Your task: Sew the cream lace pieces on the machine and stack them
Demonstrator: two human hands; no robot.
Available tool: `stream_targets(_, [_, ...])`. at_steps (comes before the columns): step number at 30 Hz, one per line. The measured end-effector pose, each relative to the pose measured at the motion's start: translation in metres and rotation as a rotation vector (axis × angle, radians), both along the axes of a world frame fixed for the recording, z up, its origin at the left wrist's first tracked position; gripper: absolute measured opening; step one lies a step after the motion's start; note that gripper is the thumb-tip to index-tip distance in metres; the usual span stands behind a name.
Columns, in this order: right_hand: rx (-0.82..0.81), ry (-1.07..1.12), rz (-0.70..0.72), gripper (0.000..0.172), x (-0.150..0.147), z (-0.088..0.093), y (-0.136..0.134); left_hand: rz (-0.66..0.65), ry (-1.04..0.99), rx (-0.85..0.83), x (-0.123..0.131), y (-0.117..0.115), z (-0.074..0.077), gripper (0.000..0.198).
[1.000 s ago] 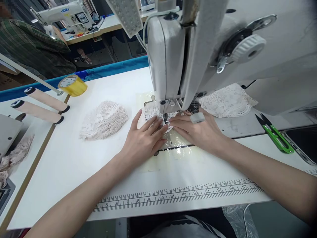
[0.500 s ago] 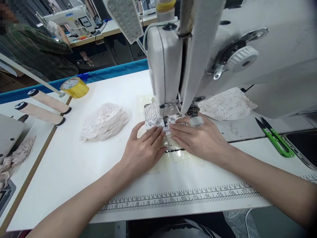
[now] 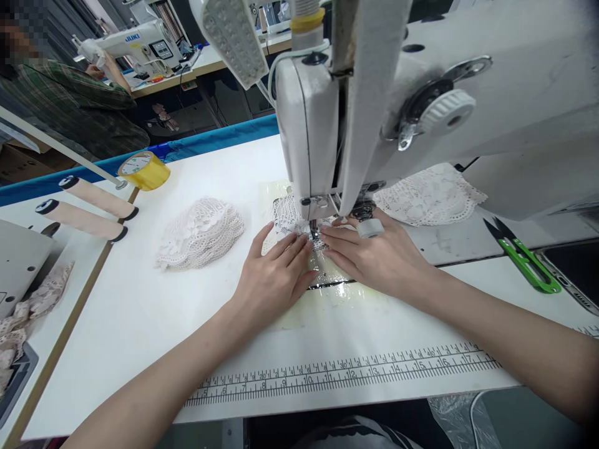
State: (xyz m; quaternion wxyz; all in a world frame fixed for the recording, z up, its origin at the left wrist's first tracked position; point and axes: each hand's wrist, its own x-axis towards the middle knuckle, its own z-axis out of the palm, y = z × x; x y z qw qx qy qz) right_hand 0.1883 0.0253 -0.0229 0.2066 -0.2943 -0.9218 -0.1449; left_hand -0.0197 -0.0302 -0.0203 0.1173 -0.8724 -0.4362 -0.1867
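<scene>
A piece of white lace lies under the presser foot of a white sewing machine. My left hand rests flat on the lace's near left edge, fingers stretched toward the needle. From the other side my right hand presses on the lace with its fingers extended, partly behind a round white knob. Both sets of fingertips sit close to the foot, one on each side. Much of the lace is hidden by the hands and the machine head.
Left of the machine is a stack of lace pieces; more lace lies behind my right hand. Green thread snips and a phone are at right. Thread cones and yellow tape stand left. A co-worker sits beyond.
The lace has shifted slightly away from me under the foot, both hands staying beside it. The whole view has moved a little. The co-worker's hands have shifted at the far machine.
</scene>
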Motion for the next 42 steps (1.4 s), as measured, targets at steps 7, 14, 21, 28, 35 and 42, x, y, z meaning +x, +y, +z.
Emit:
stream_targets(7, [-0.031, -0.022, -0.016, 0.029, -0.001, 0.001, 0.001, 0.001, -0.019, 0.000, -0.001, 0.003, 0.000, 0.030])
stream_targets(14, [-0.005, -0.020, 0.006, 0.032, -0.001, -0.001, 0.002, 0.023, -0.006, -0.006, 0.000, 0.002, -0.001, 0.034])
stream_targets(21, [0.015, -0.035, 0.012, 0.028, 0.000, 0.009, -0.001, 0.099, 0.004, -0.039, -0.012, 0.012, 0.000, 0.032])
stream_targets(28, [0.095, 0.065, 0.049, 0.033, -0.003, 0.012, -0.011, 0.086, 0.043, 0.210, -0.013, 0.005, 0.014, 0.022])
stream_targets(35, [-0.113, 0.068, 0.125, 0.035, -0.008, 0.005, -0.019, -0.099, -0.055, -0.048, -0.013, 0.015, 0.004, 0.028])
stream_targets(42, [-0.143, -0.001, -0.030, 0.028, -0.001, 0.002, -0.012, -0.064, -0.016, -0.127, -0.006, 0.005, 0.003, 0.034])
